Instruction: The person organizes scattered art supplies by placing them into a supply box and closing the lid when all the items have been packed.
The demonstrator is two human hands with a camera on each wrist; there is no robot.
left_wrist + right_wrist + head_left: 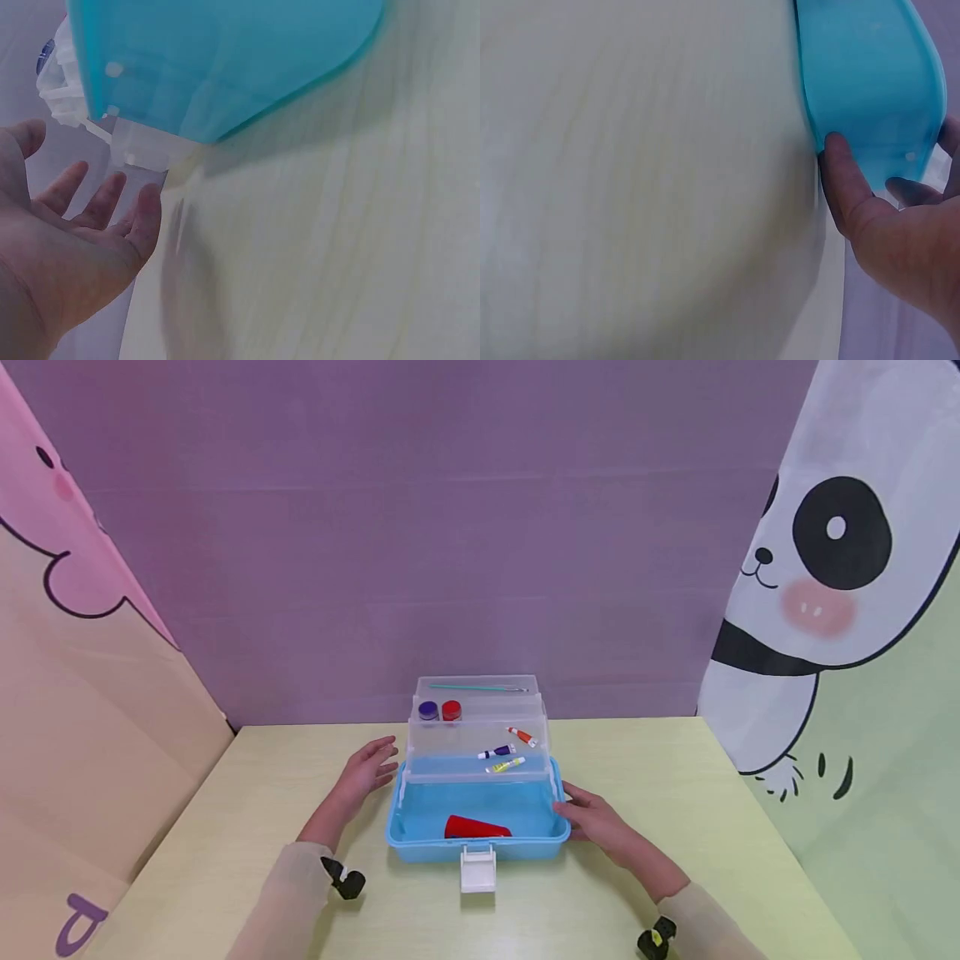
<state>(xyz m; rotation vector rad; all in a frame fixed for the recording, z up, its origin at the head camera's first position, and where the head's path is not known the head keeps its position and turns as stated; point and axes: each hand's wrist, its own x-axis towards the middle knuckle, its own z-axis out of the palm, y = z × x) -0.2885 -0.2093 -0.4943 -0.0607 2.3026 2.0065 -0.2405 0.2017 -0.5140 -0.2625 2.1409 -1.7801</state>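
A light-blue plastic storage box (480, 852) stands on the table, with its clear trays (442, 752) folded up and back and its white latch (477, 870) hanging at the front. Inside its base lies a red cone-shaped thing (477, 827). My right hand (600, 827) holds the box's right side, thumb at the rim and fingers against the outer wall (870, 82). My left hand (363, 775) is raised beside the box's left side, apart from it, fingers spread and loosely bent; in the left wrist view, nothing is in its palm (75, 262).
On the trays are a purple-lidded jar (428, 711), a red-lidded jar (452, 711), a teal brush (480, 688), and orange (522, 737), purple (497, 752) and yellow (506, 765) paint tubes. A purple backdrop (450, 543) rises behind the pale wooden table (202, 835).
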